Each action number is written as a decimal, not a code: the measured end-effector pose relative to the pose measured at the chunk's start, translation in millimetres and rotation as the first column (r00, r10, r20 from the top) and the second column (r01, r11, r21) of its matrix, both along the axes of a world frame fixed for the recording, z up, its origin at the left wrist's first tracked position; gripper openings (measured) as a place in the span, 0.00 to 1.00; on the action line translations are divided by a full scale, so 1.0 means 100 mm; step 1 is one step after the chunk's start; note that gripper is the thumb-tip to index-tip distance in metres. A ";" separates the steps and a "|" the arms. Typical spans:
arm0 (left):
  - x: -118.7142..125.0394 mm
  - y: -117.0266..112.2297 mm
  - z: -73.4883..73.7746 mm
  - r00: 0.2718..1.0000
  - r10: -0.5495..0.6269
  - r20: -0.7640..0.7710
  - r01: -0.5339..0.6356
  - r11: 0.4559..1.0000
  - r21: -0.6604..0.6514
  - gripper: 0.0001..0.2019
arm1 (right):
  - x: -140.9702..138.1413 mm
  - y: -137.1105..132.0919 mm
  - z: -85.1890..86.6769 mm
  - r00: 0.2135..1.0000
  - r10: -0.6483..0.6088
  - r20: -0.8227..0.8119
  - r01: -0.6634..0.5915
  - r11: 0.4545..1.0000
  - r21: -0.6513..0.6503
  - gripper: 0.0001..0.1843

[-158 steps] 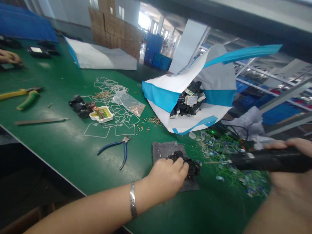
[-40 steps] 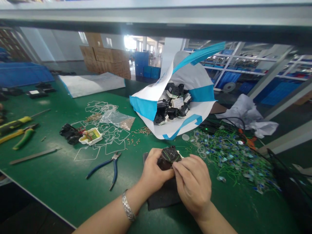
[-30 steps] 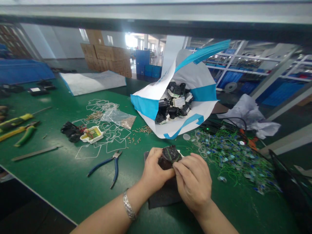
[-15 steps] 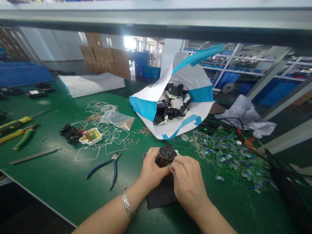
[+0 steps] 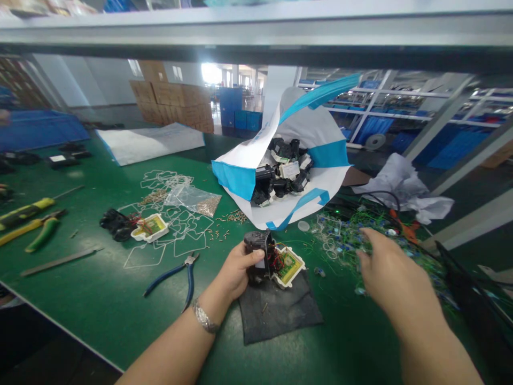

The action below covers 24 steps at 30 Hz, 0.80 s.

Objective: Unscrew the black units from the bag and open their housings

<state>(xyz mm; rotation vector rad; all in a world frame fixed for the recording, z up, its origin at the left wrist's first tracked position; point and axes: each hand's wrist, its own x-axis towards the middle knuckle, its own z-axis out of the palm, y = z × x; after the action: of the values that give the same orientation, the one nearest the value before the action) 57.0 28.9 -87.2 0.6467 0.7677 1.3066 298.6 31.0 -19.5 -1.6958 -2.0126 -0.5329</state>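
Note:
My left hand (image 5: 236, 270) is closed round a black plastic housing (image 5: 256, 259), thumb across its near side. Red and dark wires join it to a white cover (image 5: 300, 263) with a yellow-green circuit board (image 5: 289, 267) inside. Under them lies a dark cloth pad (image 5: 280, 315) with a small screw (image 5: 264, 307) on it. My right hand (image 5: 387, 272) hangs over the edge of a pile of green wires with small blue and clear pieces (image 5: 352, 240), thumb and forefinger apart, nothing seen between them. One small clear-and-blue piece (image 5: 319, 271) lies between the hands.
Blue-handled cutters (image 5: 188, 267), a metal file (image 5: 60, 261) and another opened housing (image 5: 116, 224) lie left. Pale gasket loops (image 5: 180, 230), loose screws (image 5: 236, 216) and a screw bag (image 5: 196, 199) lie ahead. A white-and-blue sack (image 5: 240, 176) of black units stands behind; a shelf (image 5: 256, 32) crosses overhead.
My right hand has left the housing and moved right to the wire pile, fingers opening. The housing has been turned in my left hand, so its wires and cover now show.

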 end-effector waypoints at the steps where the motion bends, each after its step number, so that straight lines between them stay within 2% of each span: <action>1: 0.00 0.00 0.00 1.000 -0.009 0.019 0.010 1.000 -0.022 0.21 | 0.06 0.03 -0.04 0.994 -0.093 0.064 0.092 0.996 0.013 0.18; 2: 0.00 0.01 0.00 0.999 -0.018 0.036 0.019 0.999 -0.039 0.22 | 0.07 0.05 -0.08 0.989 -0.110 0.103 0.111 0.994 -0.005 0.22; 3: 0.01 0.01 0.00 0.998 -0.028 0.050 0.030 0.998 -0.052 0.22 | 0.03 0.05 -0.12 0.993 -0.057 0.105 0.062 0.997 -0.043 0.23; 5: 0.01 0.01 0.00 0.996 -0.046 0.076 0.051 0.997 -0.063 0.21 | -0.16 0.01 -0.18 0.989 0.146 0.006 -0.144 0.980 -0.136 0.16; 7: 0.00 0.01 0.00 0.994 -0.051 0.094 0.058 0.996 -0.069 0.20 | -0.42 -0.06 -0.22 0.932 0.331 -0.150 -0.359 0.902 -0.242 0.08; 9: 0.00 0.01 0.00 0.994 -0.043 0.104 0.051 0.996 -0.079 0.19 | -0.65 -0.13 -0.26 0.867 0.418 -0.273 -0.491 0.810 -0.320 0.06; 10: 0.00 0.01 -0.01 0.994 -0.036 0.108 0.046 0.995 -0.087 0.19 | -0.74 -0.16 -0.28 0.847 0.437 -0.304 -0.524 0.783 -0.335 0.07; 12: 0.00 0.01 -0.01 0.992 -0.030 0.120 0.042 0.994 -0.105 0.18 | -0.85 -0.19 -0.32 0.839 0.450 -0.307 -0.536 0.781 -0.320 0.08; 14: 0.00 0.01 -0.01 0.989 -0.034 0.142 0.050 0.992 -0.114 0.18 | -0.88 -0.19 -0.37 0.850 0.454 -0.267 -0.519 0.807 -0.282 0.08; 17: 0.01 0.01 -0.01 0.985 -0.047 0.168 0.066 0.992 -0.108 0.17 | -0.88 -0.16 -0.44 0.847 0.493 -0.197 -0.527 0.827 -0.197 0.05; 21: 0.02 0.02 -0.01 0.984 -0.046 0.172 0.067 0.991 -0.117 0.16 | -0.88 -0.12 -0.51 0.801 0.586 -0.125 -0.593 0.805 -0.024 0.10; 24: 0.03 0.04 -0.01 0.986 -0.032 0.161 0.056 0.988 -0.146 0.15 | -0.88 -0.11 -0.53 0.765 0.616 -0.187 -0.622 0.782 0.031 0.12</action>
<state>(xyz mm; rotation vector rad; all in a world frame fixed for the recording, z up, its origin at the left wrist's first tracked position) 59.9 32.4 -87.8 0.4321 0.7101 1.2303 210.6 19.7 -72.5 -0.9370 -2.2712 -0.0976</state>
